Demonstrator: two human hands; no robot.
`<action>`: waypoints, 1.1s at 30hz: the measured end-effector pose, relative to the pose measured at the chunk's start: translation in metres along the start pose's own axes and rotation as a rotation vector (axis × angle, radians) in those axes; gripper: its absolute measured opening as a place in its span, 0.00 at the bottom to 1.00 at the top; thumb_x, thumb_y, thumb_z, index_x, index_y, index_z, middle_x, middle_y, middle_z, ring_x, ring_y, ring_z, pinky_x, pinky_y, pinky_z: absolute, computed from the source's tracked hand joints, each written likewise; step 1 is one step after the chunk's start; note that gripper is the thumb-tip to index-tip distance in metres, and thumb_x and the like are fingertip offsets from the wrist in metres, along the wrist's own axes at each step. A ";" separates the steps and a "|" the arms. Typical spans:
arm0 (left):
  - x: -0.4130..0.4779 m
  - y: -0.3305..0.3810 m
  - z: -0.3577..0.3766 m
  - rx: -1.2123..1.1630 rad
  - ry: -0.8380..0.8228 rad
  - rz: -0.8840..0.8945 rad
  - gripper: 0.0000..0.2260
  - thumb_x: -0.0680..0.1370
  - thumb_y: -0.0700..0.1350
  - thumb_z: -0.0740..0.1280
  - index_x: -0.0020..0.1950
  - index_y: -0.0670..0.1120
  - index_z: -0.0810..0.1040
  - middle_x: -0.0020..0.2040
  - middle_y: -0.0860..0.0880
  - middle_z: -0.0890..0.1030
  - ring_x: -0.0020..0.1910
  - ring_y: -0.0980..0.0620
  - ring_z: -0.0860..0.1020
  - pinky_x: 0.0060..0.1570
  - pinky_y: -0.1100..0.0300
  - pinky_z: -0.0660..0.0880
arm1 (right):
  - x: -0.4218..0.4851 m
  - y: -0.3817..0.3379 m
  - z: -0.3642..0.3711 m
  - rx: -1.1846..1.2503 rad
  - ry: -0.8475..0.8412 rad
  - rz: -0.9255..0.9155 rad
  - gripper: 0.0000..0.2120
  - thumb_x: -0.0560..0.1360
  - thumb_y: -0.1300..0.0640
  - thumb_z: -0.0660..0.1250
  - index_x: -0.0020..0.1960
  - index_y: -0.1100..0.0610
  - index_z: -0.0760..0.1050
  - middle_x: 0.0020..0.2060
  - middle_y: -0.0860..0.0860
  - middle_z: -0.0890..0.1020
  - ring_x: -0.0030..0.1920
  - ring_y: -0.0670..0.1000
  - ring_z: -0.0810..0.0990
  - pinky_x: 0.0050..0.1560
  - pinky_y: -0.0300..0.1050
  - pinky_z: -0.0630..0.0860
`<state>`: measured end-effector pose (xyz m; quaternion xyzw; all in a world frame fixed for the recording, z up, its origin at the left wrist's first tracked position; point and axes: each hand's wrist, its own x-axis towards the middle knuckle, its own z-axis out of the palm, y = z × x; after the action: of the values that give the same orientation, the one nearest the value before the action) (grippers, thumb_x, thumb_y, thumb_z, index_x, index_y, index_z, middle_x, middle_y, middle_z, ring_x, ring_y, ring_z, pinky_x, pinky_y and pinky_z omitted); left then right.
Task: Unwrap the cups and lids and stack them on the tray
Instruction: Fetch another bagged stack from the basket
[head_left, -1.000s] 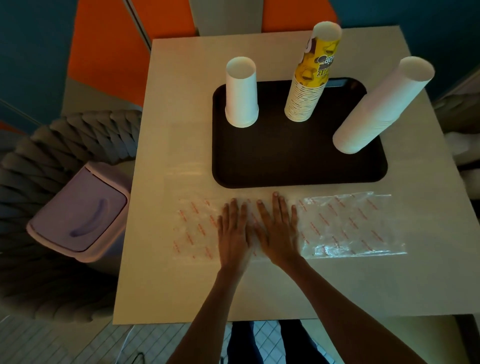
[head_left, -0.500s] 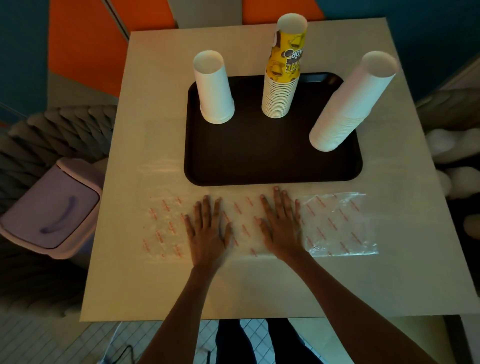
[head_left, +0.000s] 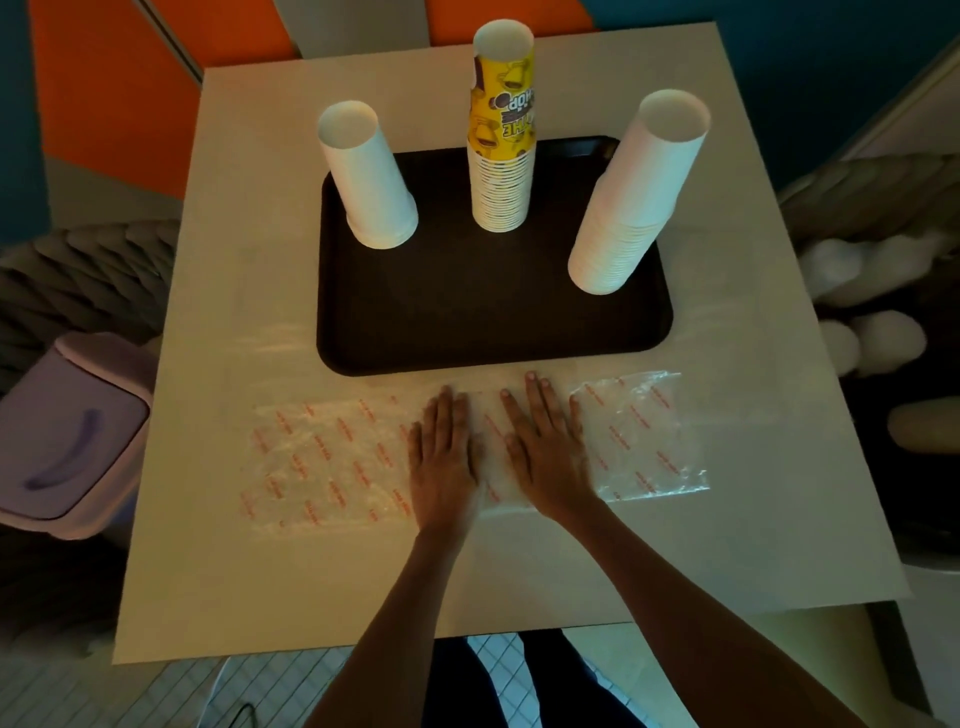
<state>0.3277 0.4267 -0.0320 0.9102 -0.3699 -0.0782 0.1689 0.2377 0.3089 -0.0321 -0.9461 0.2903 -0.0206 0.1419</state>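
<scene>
A dark tray lies on the table and carries three upside-down cup stacks: a short white stack at the left, a yellow printed stack in the middle and a tall white stack at the right. In front of the tray a clear plastic wrapper with red print lies flat. My left hand and my right hand press flat on the wrapper side by side, fingers straight. No lids are in view.
The beige table ends close to me. A lilac bin with a swing lid stands at the left beside a woven chair. More seating is at the right.
My left hand slid right across the wrapper and now lies close beside my right hand, after spreading apart half a second ago. The camera view shifted slightly.
</scene>
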 end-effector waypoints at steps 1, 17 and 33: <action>0.000 0.002 0.001 0.019 -0.015 -0.011 0.26 0.82 0.56 0.44 0.77 0.47 0.56 0.77 0.47 0.56 0.76 0.50 0.52 0.75 0.51 0.47 | -0.003 0.008 -0.002 0.014 0.011 0.006 0.27 0.82 0.45 0.38 0.75 0.54 0.57 0.74 0.59 0.61 0.74 0.57 0.55 0.72 0.56 0.44; -0.002 0.058 0.022 -0.132 -0.028 0.169 0.23 0.83 0.52 0.48 0.74 0.42 0.61 0.75 0.44 0.62 0.75 0.49 0.55 0.74 0.56 0.46 | -0.012 0.033 -0.003 -0.067 0.104 0.099 0.26 0.81 0.48 0.42 0.73 0.61 0.56 0.71 0.60 0.67 0.72 0.56 0.59 0.68 0.60 0.59; -0.001 0.062 0.026 0.081 -0.028 0.071 0.25 0.81 0.51 0.50 0.75 0.41 0.60 0.74 0.41 0.63 0.73 0.42 0.62 0.68 0.40 0.54 | -0.008 0.098 -0.038 -0.095 0.390 0.056 0.20 0.80 0.51 0.51 0.60 0.60 0.75 0.56 0.61 0.80 0.62 0.58 0.69 0.60 0.63 0.71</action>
<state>0.2800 0.3792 -0.0331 0.9013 -0.4074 -0.0701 0.1293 0.1727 0.2262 -0.0229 -0.9214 0.3392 -0.1856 0.0387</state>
